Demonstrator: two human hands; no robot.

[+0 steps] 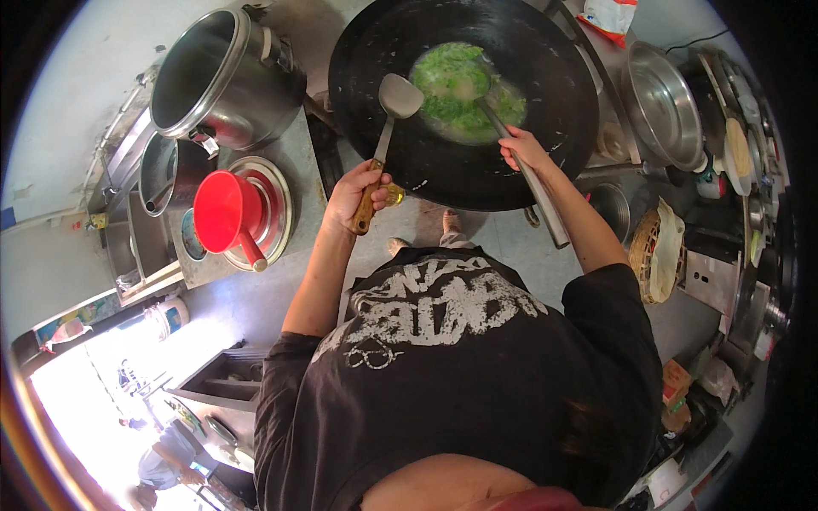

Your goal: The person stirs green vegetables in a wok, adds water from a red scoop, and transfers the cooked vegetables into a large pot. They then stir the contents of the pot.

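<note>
A large black wok stands before me, with chopped green leafy vegetables in pale liquid at its bottom. My left hand grips the wooden handle of a metal wok spatula. The spatula's blade is raised over the wok's left side, beside the greens. In my right hand is the long metal handle of a ladle. The ladle's head dips into the greens and is mostly hidden there. Its handle slants back over the wok's near rim toward my right forearm.
Left of the wok are a tall steel pot and a red plastic dipper on a round metal lid. To the right stand a wide steel basin and a woven basket with a cloth. Another person is at the far lower left.
</note>
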